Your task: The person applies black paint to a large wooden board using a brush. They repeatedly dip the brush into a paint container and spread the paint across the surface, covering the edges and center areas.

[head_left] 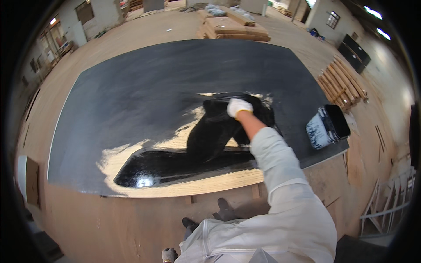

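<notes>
A large, dark-coated panel [144, 96] lies flat in front of me, with pale wood-coloured patches showing near its front edge and middle. Wet, glossy black coating [210, 136] spreads over part of those patches. My right hand [239, 107], in a white glove with a yellow cuff, reaches over the black area with its fingers closed. What it grips is dark, blends into the coating and cannot be made out. Low beside my body hangs my left hand [169, 255], gloved and away from the panel; its finger position is unclear.
An open, paint-smeared bucket [322, 129] stands on the panel's right end. Stacked boards and cartons [234, 28] lie beyond the far edge. To the right are a pile of wrapped lengths [342, 83] and a metal rack [388, 208]. A box [28, 179] stands at left.
</notes>
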`<act>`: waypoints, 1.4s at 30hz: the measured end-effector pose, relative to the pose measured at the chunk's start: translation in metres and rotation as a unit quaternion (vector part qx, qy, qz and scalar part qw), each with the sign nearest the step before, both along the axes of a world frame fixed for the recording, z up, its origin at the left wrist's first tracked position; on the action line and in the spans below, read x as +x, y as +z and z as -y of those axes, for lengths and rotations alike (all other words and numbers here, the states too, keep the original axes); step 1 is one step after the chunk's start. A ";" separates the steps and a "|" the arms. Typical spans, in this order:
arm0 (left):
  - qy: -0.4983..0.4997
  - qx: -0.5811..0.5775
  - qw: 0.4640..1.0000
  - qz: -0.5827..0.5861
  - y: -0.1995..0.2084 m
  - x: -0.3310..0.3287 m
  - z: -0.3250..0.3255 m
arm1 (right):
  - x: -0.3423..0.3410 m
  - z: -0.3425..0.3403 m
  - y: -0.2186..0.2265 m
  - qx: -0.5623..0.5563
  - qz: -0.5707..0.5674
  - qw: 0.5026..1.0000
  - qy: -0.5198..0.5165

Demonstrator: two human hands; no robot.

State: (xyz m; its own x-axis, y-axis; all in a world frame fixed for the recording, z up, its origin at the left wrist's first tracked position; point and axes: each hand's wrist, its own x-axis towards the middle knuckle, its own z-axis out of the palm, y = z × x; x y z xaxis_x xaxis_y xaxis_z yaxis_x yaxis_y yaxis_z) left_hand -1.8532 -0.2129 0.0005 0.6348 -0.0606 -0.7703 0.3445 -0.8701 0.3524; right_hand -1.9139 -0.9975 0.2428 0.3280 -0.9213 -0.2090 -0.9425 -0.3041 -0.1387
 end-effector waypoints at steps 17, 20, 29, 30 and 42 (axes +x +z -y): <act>0.068 -0.039 0.993 -0.086 -0.019 -0.022 -0.040 | -0.110 -0.105 0.016 -0.023 -0.043 0.995 0.088; 0.087 -0.042 0.990 -0.101 -0.029 -0.013 -0.050 | -0.117 -0.194 0.012 -0.018 -0.041 0.986 0.164; 0.191 -0.120 0.964 -0.140 -0.080 0.024 -0.082 | -0.162 -0.238 0.022 0.006 -0.131 0.991 0.025; 0.188 -0.117 0.965 -0.141 -0.087 0.030 -0.083 | -0.151 -0.227 0.016 -0.010 -0.107 0.992 0.070; 0.264 -0.179 0.945 -0.072 -0.091 0.073 -0.123 | 0.190 -0.391 0.026 0.055 -0.103 0.944 0.308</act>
State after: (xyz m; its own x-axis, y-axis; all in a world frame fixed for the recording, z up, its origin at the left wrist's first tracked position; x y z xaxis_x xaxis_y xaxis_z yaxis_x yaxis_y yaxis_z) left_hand -1.7802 -0.0904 -0.0901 0.5386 -0.0374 -0.8418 0.7647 -0.3979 0.5069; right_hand -1.7236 -0.6062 0.2692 0.7358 -0.5386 -0.4106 -0.6027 -0.7973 -0.0342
